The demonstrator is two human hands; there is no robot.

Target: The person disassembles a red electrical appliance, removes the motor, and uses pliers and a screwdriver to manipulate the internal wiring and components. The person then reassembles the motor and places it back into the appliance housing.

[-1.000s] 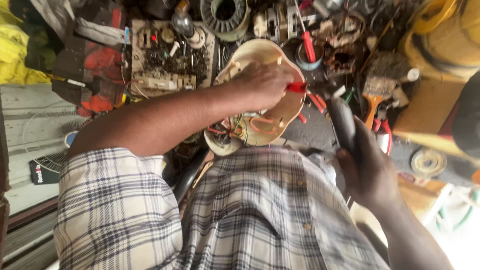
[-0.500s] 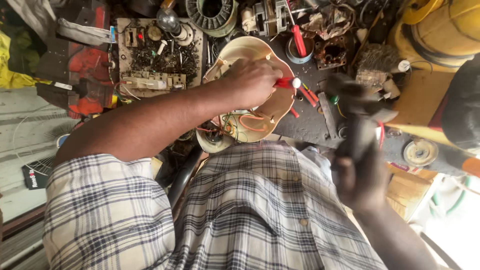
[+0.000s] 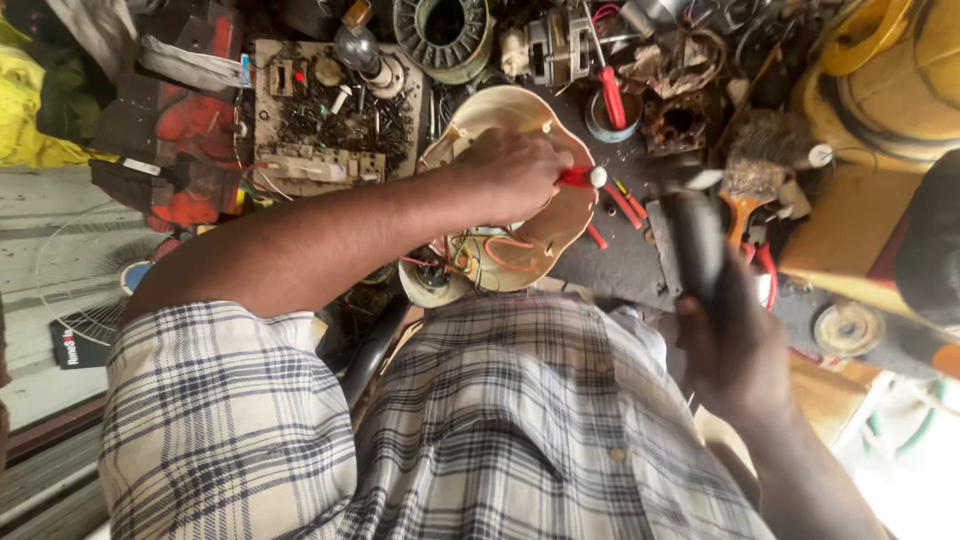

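My left hand (image 3: 515,168) reaches across a cream plastic housing (image 3: 500,110) and is closed on a small red-handled tool (image 3: 580,177) at the housing's right rim. Orange and red wires (image 3: 492,255) show inside the housing's near end. To the right, my right hand (image 3: 738,352) grips a dark, blurred cylindrical tool (image 3: 692,232) that points up toward the bench, a short way right of the housing. My checked shirt fills the bottom of the view.
The dark bench is crowded: a tray of screws and circuit parts (image 3: 330,120), a wound motor stator (image 3: 445,30), a red screwdriver in a blue cup (image 3: 610,95), a brush (image 3: 742,190), a yellow drum (image 3: 900,80). A fan grille (image 3: 80,285) lies at the left.
My right hand has swung the dark tool slightly while staying right of the housing. My left hand has kept the red-handled tool at the housing's rim. The view has shifted a little.
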